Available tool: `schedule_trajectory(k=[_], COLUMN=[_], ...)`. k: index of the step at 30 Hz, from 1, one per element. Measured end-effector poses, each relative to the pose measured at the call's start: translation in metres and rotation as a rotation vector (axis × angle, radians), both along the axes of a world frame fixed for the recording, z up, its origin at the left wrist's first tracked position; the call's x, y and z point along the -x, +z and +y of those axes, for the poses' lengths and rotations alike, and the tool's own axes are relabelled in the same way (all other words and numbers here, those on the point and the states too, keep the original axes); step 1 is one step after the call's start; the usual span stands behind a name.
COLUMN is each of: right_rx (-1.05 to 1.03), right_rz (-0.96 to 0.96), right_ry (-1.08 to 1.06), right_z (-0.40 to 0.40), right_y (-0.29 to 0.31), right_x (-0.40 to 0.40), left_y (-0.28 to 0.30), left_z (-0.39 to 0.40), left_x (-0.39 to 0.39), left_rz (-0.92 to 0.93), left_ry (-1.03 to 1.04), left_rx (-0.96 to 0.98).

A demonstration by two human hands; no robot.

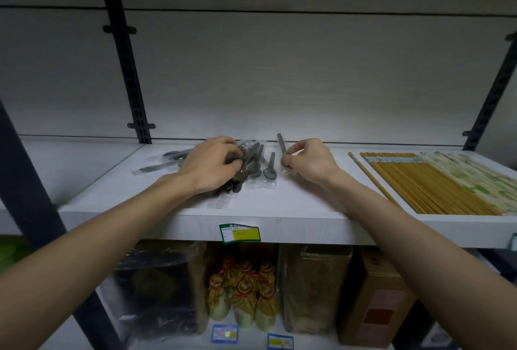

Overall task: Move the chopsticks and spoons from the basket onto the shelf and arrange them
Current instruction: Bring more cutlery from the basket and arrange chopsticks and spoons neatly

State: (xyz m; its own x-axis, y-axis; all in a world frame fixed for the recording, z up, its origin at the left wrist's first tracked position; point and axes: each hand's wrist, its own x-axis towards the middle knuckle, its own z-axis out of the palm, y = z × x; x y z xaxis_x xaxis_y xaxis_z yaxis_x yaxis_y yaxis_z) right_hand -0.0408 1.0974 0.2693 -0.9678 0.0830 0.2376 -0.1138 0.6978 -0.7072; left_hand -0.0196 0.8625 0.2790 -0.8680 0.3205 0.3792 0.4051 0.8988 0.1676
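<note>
**Spoons on the shelf, sorting under way**

A person stands at a white shelf point(279, 226) with both bare arms stretched over its front edge, working through a heap of wrapped spoons point(253, 163) near the middle of the board. The left hand point(212, 162) lies on top of the heap, its fingers point(233, 163) curled down into the spoons and closed on several of them at once. The right hand point(305, 158) sits just beside the heap, fingers pinched together on a single spoon point(282, 144) whose handle points up and away toward the back wall. A few more spoons lie loose to the left of the left hand, pointing every which way.

Off to the right, well apart from the hands, the chopsticks point(425, 182) already lie on the same shelf in a flat, even row — the plain yellow ones beside a batch in pale green-printed sleeves. That half of the job looks finished.

The basket is nowhere in view, so whether anything is left in it cannot be told. From what shows, the carrying seems largely done and the tidying is what remains — the spoons are on the shelf but jumbled, and only two or three at the heap's right edge lie parallel. A green and yellow price tag point(240, 233) hangs on the shelf's front edge below the hands.
</note>
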Motion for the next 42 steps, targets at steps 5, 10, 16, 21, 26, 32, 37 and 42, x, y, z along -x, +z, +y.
schedule_trajectory(k=[5,10,16,21,26,32,37,42], right_rx=[-0.297,-0.228,-0.142,0.146,0.323,0.1,-0.169,-0.361], right_rz=[0.047,0.102,-0.028,-0.071,-0.123,-0.305,-0.443,-0.265], right_ry=[-0.086,0.0,0.1,0.143,0.127,0.07,0.036,-0.106], right_z=[0.015,0.0,-0.044,-0.054,-0.023,0.045,0.067,0.066], right_y=[0.001,0.002,0.009,0.018,0.03,0.036,0.034,0.033], right_x=[-0.019,-0.014,-0.002,-0.004,-0.014,-0.029,-0.04,-0.036], left_y=[0.0,0.0,-0.006,-0.001,0.005,0.0,-0.006,-0.002], left_z=[0.0,0.002,0.001,0.001,0.027,0.062,0.074,0.058], left_x=[0.003,0.004,-0.002,0.001,0.002,0.013,0.026,0.029], left_rz=[-0.043,-0.057,-0.022,0.02,0.016,-0.02,-0.072,0.027], left_ry=[-0.013,-0.036,-0.058,-0.061,-0.181,-0.118,-0.038,0.0], left_rx=[-0.013,0.019,-0.019,-0.124,-0.24,-0.186,-0.104,-0.054])
